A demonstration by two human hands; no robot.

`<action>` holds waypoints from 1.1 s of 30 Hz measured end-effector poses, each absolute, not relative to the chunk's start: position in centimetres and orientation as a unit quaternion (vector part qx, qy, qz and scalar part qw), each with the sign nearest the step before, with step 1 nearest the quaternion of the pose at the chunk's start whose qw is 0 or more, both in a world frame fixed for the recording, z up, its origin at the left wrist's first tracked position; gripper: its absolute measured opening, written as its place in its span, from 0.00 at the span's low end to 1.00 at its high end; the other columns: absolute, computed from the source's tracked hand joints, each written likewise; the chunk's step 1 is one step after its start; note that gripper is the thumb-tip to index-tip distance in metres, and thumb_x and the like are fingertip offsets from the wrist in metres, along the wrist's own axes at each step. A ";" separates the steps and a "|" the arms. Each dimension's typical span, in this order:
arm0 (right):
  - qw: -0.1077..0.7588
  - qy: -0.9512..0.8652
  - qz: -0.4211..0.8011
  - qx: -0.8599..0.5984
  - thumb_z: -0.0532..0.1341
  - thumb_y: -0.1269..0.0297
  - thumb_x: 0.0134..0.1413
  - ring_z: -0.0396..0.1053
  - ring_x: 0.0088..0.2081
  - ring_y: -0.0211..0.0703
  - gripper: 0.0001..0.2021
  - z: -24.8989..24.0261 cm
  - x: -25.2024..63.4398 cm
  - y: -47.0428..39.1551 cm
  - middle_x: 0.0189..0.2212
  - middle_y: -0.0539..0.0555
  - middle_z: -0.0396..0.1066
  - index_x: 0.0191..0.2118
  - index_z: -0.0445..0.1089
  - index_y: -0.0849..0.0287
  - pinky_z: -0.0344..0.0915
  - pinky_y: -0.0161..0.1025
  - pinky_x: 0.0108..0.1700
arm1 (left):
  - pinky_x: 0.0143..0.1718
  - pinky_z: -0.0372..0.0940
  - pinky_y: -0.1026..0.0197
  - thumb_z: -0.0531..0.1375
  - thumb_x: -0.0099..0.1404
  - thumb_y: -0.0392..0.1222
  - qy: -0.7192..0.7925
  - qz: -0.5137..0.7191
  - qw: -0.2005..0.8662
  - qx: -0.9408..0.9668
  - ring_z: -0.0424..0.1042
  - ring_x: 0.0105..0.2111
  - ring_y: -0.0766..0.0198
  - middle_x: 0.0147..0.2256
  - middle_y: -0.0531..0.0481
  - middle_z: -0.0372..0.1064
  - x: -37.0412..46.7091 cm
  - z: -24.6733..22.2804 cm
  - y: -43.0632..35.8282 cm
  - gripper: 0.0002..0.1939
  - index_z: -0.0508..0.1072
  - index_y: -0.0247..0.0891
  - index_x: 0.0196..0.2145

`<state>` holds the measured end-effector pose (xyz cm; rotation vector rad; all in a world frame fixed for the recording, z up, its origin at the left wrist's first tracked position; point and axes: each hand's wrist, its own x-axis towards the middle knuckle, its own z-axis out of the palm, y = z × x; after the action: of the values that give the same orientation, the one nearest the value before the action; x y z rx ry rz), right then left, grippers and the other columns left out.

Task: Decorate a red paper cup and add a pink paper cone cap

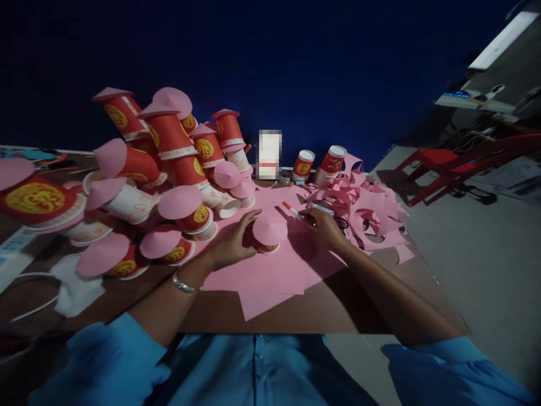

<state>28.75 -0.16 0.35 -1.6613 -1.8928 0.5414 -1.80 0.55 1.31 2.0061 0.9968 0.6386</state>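
Note:
A small red paper cup (267, 248) topped by a pink paper cone (269, 226) stands on pink paper sheets (270, 276). My left hand (232, 242) curves along its left side, fingers and thumb apart; whether the thumb touches the cup I cannot tell. To the right, my right hand (326, 226) is closed, its fingertips drawn together low over the paper. What they pinch, if anything, is too dark to make out. Just left of those fingertips lies a white marker with an orange cap (291, 210). Black-handled scissors (343, 223) lie beside my right hand, partly hidden.
Many red and white cups with pink cones (169, 135) are piled at the left. Two cups without cones (304, 164) stand at the back. Cut pink scraps (372, 208) heap up on the right. A white cloth or tissue (78, 285) lies front left; a red stool (435, 163) stands beyond.

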 end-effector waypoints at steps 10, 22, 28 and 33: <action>0.391 -0.610 0.354 -0.591 0.61 0.51 0.59 0.68 0.26 0.41 0.19 0.4 28.5 -0.1 0.26 0.50 0.72 0.47 0.77 0.61 0.65 0.37 0.29 | 0.53 0.79 0.43 0.77 0.52 0.53 0.450 0.265 0.399 0.754 0.71 0.65 0.39 0.69 0.37 0.65 -0.7 2.1 -0.2 0.50 0.60 0.46 0.67; 0.459 -0.530 0.432 -0.567 0.68 0.47 0.51 0.63 0.24 0.36 0.22 0.7 27.1 0.2 0.23 0.46 0.67 0.44 0.77 0.60 0.59 0.35 0.26 | 0.71 0.62 0.39 0.68 0.59 0.38 0.419 0.291 0.362 0.781 0.65 0.71 0.44 0.71 0.36 0.64 -1.6 0.5 0.9 0.46 0.56 0.43 0.71; 0.475 -0.502 0.450 -0.565 0.69 0.44 0.50 0.60 0.22 0.34 0.23 0.3 27.6 -0.1 0.23 0.44 0.66 0.43 0.75 0.59 0.57 0.34 0.25 | 0.71 0.61 0.36 0.63 0.57 0.33 0.411 0.294 0.365 0.782 0.63 0.71 0.42 0.71 0.35 0.62 -2.0 0.4 1.0 0.44 0.58 0.41 0.71; 0.478 -0.486 0.467 -0.563 0.70 0.43 0.49 0.59 0.20 0.33 0.25 0.2 27.7 -0.1 0.22 0.43 0.65 0.45 0.75 0.59 0.54 0.33 0.22 | 0.70 0.64 0.39 0.59 0.57 0.30 0.415 0.322 0.385 0.759 0.70 0.67 0.50 0.66 0.39 0.71 -2.0 -0.1 1.4 0.39 0.60 0.42 0.66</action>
<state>27.73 -0.09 0.19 -1.3734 -1.1874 1.1400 -2.03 1.35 -0.14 1.9337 1.0565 0.8209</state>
